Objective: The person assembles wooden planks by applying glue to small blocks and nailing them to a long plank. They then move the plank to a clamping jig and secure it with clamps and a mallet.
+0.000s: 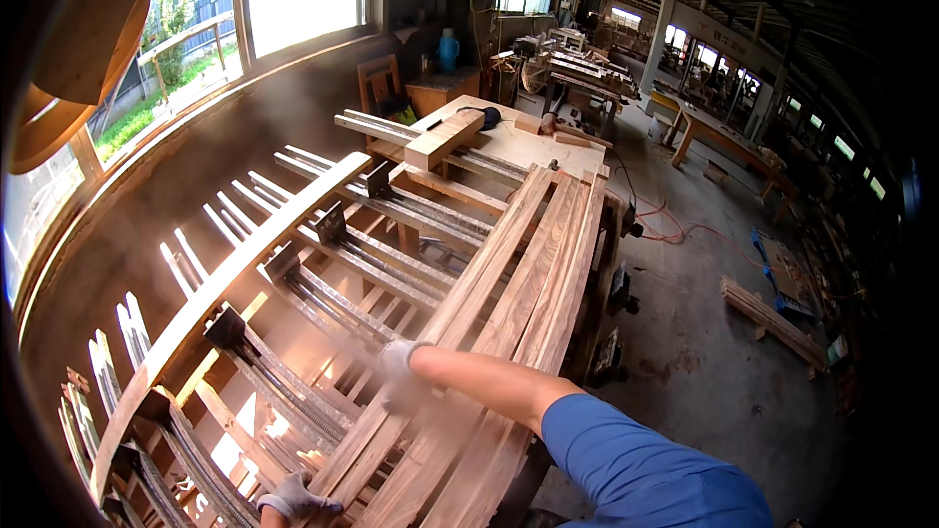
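Observation:
Several long wooden boards (533, 279) lie side by side across the metal bars of a clamp rack (323, 298). My right hand (399, 362), in a pale work glove, reaches across them and grips the left edge of the leftmost board (468, 308) about midway along. Haze blurs the spot just below this hand and partly hides its fingers. At the bottom of the view my left hand (293, 499), also gloved, has its fingers closed over the near end of the same leftmost board.
A long pale wooden beam (235, 254) crosses the bars on the left, near dark clamp jaws (331, 223). Beyond the rack stands a worktop (518, 117) carrying a thick wooden block (445, 137). On the floor at right are stacked wood strips (773, 323) and a red hose (675, 225).

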{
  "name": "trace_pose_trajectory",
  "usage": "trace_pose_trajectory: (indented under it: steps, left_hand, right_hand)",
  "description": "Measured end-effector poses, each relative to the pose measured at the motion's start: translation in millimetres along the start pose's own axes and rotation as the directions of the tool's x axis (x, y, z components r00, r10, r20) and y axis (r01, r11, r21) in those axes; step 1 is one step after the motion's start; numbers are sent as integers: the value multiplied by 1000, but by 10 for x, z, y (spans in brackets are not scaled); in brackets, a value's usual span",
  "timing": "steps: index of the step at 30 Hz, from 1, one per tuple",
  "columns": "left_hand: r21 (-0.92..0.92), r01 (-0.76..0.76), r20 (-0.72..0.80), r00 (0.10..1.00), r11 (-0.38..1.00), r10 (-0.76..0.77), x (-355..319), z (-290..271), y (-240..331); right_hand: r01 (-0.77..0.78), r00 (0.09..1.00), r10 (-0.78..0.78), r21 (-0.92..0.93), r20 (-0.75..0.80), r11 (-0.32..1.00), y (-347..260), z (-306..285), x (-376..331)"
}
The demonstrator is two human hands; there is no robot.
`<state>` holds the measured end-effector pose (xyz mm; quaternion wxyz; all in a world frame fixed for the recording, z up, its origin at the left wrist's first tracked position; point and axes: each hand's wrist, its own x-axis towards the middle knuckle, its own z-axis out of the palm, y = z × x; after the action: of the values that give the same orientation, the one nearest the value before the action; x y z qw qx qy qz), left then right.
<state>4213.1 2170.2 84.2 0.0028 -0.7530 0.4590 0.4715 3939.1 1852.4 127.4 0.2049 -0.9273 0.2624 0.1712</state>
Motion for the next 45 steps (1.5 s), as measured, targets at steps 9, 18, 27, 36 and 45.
trace_pose_trajectory:
  steps: [9,18,27,36,45]
  left_hand:
    - [-158,8,-206,978,987,-41,18,142,-179]
    - [186,164,-347,933,969,-91,-181,329,-25]
    - [67,-2,-313,950,998,23,-478,391,45]
    - [51,196,-406,900,979,-158,-704,519,137]
    - [31,183,-354,921,983,-161,-672,393,252]
  right_hand:
    - [-25,999,20,-139,-33,990,-117,28,-19]
    - [21,999,-33,-267,-39,964,-58,-33,124]
    - [60,997,-72,-268,-32,961,-170,45,195]
    - [20,971,-139,-510,-195,860,-810,-27,-475]
    - [-33,976,-34,-297,-217,954,-39,213,-77]
